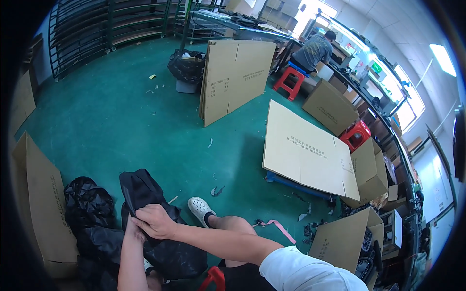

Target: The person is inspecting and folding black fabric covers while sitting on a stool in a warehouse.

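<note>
A black fabric piece [143,186], perhaps a bag or cover, is held up in front of me at the lower left. My right hand [156,220] is closed, its fingers curled on the fabric's near edge close to my left wrist. Only the wrist and the base of my left hand [136,230] show; its fingers are hidden by the fabric and my right hand. More black material [177,257] lies below my hands, over my lap and legs. Just left of it is a bunched black plastic bag [90,201].
An upright carton [46,203] stands at the left. Flattened cartons lean together [238,77] ahead, with another stack [306,150] at the right. Open cartons [340,242] line the lower right. Scraps lie on the green floor [116,106]. A person sits on a red stool [290,82] farther back.
</note>
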### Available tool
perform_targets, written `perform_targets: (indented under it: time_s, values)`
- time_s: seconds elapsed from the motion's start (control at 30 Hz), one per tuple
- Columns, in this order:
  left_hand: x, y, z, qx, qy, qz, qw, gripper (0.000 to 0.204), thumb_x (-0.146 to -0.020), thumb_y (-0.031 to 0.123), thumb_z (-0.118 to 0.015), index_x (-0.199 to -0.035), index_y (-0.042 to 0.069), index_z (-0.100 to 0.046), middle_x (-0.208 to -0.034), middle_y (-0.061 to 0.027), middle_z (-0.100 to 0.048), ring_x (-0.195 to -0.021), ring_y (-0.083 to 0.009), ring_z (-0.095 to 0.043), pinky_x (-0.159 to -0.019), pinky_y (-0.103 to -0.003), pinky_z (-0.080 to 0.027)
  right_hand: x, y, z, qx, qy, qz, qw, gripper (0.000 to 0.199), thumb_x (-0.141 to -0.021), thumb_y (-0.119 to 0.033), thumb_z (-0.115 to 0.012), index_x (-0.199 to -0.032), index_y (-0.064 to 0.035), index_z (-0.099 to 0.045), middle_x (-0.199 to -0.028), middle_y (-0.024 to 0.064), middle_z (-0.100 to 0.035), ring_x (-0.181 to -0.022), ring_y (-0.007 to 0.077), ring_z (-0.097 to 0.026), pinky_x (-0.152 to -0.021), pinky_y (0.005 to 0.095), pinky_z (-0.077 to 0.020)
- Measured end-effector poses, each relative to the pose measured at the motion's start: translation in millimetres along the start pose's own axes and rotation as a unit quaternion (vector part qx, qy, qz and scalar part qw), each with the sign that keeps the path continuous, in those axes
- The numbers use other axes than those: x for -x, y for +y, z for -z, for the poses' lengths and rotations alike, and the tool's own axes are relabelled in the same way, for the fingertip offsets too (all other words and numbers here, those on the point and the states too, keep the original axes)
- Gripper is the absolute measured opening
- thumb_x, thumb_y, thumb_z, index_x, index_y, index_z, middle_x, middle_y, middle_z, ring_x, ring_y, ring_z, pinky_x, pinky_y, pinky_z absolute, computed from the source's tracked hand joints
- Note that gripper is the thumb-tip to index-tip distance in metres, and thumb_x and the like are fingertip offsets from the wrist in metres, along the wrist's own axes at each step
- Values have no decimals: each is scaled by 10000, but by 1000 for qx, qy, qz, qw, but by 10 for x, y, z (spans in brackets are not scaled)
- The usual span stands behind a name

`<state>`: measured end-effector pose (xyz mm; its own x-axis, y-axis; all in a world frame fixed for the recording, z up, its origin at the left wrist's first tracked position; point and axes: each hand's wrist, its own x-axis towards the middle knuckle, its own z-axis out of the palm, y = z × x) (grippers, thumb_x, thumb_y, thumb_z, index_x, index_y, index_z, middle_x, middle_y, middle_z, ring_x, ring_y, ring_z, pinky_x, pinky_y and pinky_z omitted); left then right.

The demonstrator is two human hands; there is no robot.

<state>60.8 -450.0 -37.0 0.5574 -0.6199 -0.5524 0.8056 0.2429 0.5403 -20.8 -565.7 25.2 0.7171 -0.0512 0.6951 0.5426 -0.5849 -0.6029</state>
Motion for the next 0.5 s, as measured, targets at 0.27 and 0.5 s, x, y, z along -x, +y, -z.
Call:
perform_targets:
  time_s: [0.27, 0.5]
  values:
    - [-294, -83, 261, 44, 2, -166, 985, 388, -1000, 352, -429, -1177, 55, -605, -1118, -92, -655, -1006, -252, -641, -885, -358, -525, -113, -19, 70, 4, 64, -40, 997, 296, -902, -161, -619, -714, -3, -452, -664, 155, -444, -609, 346, -463, -561, 418, -369]
    - [380, 613, -208, 52, 253, -451, 854, 374, -786, 37, -645, -1149, -29, -578, -1146, -123, -627, -1034, -241, -609, -916, -354, -494, -71, 703, 29, -116, 145, -458, 869, 300, -946, -253, -606, -812, 14, -572, -666, 33, -506, -632, 128, -452, -587, 340, -398]
